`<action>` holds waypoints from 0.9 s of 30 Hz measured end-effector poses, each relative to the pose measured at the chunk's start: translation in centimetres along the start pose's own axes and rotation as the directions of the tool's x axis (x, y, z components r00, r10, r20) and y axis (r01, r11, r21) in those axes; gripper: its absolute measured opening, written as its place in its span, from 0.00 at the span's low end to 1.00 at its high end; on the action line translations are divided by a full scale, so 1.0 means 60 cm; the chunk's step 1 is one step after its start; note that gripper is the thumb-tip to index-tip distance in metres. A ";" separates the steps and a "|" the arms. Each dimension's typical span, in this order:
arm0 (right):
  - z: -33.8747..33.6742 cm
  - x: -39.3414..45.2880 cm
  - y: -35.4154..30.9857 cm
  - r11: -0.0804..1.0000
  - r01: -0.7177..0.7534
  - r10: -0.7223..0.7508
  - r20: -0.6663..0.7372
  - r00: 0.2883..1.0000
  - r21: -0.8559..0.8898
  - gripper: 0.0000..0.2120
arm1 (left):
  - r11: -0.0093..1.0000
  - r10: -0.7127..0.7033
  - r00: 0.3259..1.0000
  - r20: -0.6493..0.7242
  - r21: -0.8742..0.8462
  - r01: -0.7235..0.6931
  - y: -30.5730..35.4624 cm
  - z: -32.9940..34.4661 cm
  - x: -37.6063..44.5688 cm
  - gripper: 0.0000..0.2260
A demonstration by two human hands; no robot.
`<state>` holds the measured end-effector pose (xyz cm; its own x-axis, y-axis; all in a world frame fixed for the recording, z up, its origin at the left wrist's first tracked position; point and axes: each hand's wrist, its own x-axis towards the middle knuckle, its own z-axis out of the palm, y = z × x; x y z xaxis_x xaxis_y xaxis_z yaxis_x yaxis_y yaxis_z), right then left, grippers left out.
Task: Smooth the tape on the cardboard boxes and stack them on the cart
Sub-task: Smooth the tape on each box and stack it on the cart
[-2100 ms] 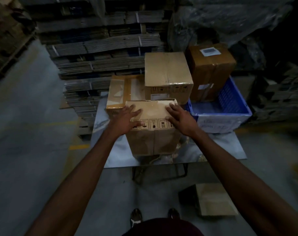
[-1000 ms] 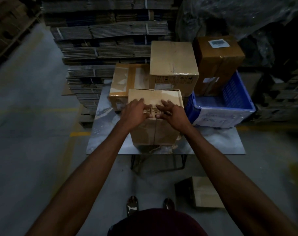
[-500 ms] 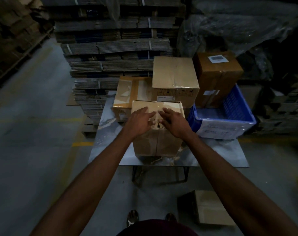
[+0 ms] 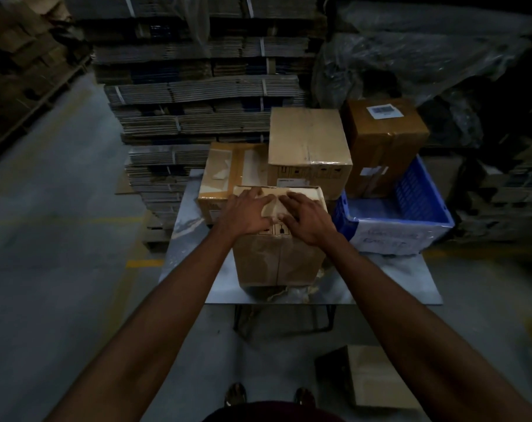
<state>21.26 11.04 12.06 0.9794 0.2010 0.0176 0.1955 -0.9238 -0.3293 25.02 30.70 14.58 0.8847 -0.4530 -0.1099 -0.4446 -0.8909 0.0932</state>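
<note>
Both flat, ungripping hands, left [image 4: 249, 214] and right [image 4: 305, 217], should press outward along the near box [image 4: 278, 257] (firmly, evenly) to seat its tape.

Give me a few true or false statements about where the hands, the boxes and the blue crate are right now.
1. Both hands, left hand and right hand, press flat on the top of the nearest cardboard box. True.
2. The blue crate sits left of that box. False: it sits to its right.
3. A brown box with a white label stands in the crate. True.
4. The right hand holds a tape roll. False: it holds nothing.
5. A cardboard box on the floor lies near the person's feet. True.
</note>
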 end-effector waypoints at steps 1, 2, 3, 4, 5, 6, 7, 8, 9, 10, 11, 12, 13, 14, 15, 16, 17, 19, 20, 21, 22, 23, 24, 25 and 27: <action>-0.006 0.004 -0.002 1.000 -0.010 0.010 0.015 1.000 -0.020 0.31 | 1.000 0.002 1.000 0.016 -0.004 -0.002 0.001 -0.006 0.004 0.34; -0.010 0.007 -0.004 0.999 -0.019 0.020 0.035 0.999 -0.044 0.32 | 1.000 -0.001 0.999 0.035 -0.012 0.001 0.002 -0.010 0.008 0.35; -0.009 0.008 -0.005 0.998 -0.026 0.029 0.055 0.998 -0.062 0.32 | 1.000 -0.009 0.999 0.053 -0.019 0.010 0.003 -0.012 0.010 0.36; -0.005 0.008 -0.004 0.997 -0.032 0.037 0.069 0.997 -0.071 0.32 | 0.999 -0.021 0.997 0.070 -0.027 0.023 0.003 -0.010 0.010 0.37; 0.000 0.009 -0.002 0.997 -0.038 0.043 0.070 0.997 -0.074 0.32 | 0.999 -0.032 0.996 0.084 -0.034 0.035 0.004 -0.006 0.010 0.37; 0.005 0.009 -0.001 0.996 -0.041 0.046 0.064 0.997 -0.078 0.32 | 0.998 -0.040 0.995 0.088 -0.038 0.043 0.003 -0.001 0.009 0.37; 0.007 0.009 -0.002 0.995 -0.047 0.052 0.058 0.997 -0.086 0.33 | 0.998 -0.045 0.995 0.085 -0.036 0.048 0.003 0.003 0.009 0.36; 0.009 0.010 -0.002 0.995 -0.049 0.054 0.056 0.997 -0.091 0.34 | 0.998 -0.045 0.996 0.081 -0.034 0.048 0.002 0.008 0.007 0.36; 0.008 0.012 -0.002 0.995 -0.047 0.052 0.060 0.997 -0.089 0.35 | 0.998 -0.041 0.996 0.077 -0.039 0.044 0.001 0.010 0.006 0.36; 0.004 0.015 -0.001 0.996 -0.040 0.045 0.065 0.997 -0.080 0.37 | 0.998 -0.036 0.996 0.078 -0.052 0.040 -0.001 0.011 0.004 0.36; -0.001 0.017 0.002 0.997 -0.035 0.039 0.063 0.997 -0.066 0.38 | 0.997 -0.032 0.996 0.079 -0.064 0.037 -0.002 0.008 0.002 0.36; -0.007 0.019 0.008 0.998 -0.034 0.037 0.050 0.998 -0.051 0.40 | 0.997 -0.031 0.996 0.084 -0.068 0.037 -0.005 0.004 0.000 0.37; -0.012 0.020 0.017 0.998 -0.038 0.039 0.029 0.999 -0.039 0.40 | 0.997 -0.031 0.996 0.086 -0.071 0.037 -0.009 0.002 -0.001 0.37; -0.012 0.017 0.028 0.998 -0.044 0.044 0.004 0.999 -0.034 0.39 | 0.996 -0.031 0.996 0.085 -0.078 0.038 -0.014 0.002 -0.003 0.38; -0.010 0.010 0.036 0.998 -0.054 0.054 -0.012 0.998 -0.021 0.38 | 0.994 -0.033 0.996 0.087 -0.099 0.042 -0.018 0.005 -0.007 0.38; -0.001 0.000 0.041 0.998 -0.065 0.065 -0.019 0.998 0.009 0.36 | 0.989 -0.037 0.995 0.094 -0.140 0.050 -0.021 0.012 -0.012 0.37; 0.008 -0.010 0.043 0.996 -0.074 0.075 -0.022 0.997 0.054 0.36 | 0.980 -0.042 0.994 0.106 -0.191 0.061 -0.022 0.021 -0.016 0.37; 0.024 -0.023 0.043 0.990 -0.079 0.084 -0.038 0.996 0.119 0.35 | 0.966 -0.042 0.992 0.122 -0.247 0.071 -0.020 0.034 -0.021 0.36; 0.026 -0.023 0.043 0.988 -0.083 0.090 -0.048 0.995 0.133 0.35 | 0.966 -0.042 0.992 0.119 -0.249 0.070 -0.019 0.036 -0.022 0.35; 0.027 -0.023 0.044 0.984 -0.093 0.103 -0.057 0.993 0.153 0.36 | 0.965 -0.043 0.992 0.116 -0.254 0.072 -0.017 0.037 -0.025 0.34; 0.028 -0.024 0.044 0.975 -0.117 0.133 -0.078 0.988 0.188 0.36 | 0.962 -0.044 0.992 0.116 -0.264 0.073 -0.017 0.037 -0.028 0.34; 0.027 -0.027 0.043 0.957 -0.155 0.185 -0.103 0.977 0.246 0.38 | 0.959 -0.042 0.993 0.109 -0.275 0.071 -0.017 0.038 -0.032 0.33; 0.028 -0.030 0.041 0.927 -0.192 0.243 -0.124 0.962 0.323 0.39 | 0.958 -0.045 0.994 0.098 -0.279 0.071 -0.017 0.040 -0.035 0.33; 0.026 -0.034 0.035 0.894 -0.216 0.290 -0.137 0.947 0.393 0.40 | 0.960 -0.054 0.995 0.084 -0.270 0.075 -0.018 0.039 -0.039 0.32; 0.016 -0.038 0.017 0.859 -0.244 0.356 -0.181 0.917 0.450 0.40 | 0.978 -0.072 0.997 0.026 -0.195 0.076 -0.016 0.031 -0.046 0.30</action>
<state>19.17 9.96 10.79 0.9767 -0.2030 0.0695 -0.0940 -0.6960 -0.7119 22.74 32.77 12.97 0.9106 -0.3880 -0.1422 -0.3401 -0.8991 0.2756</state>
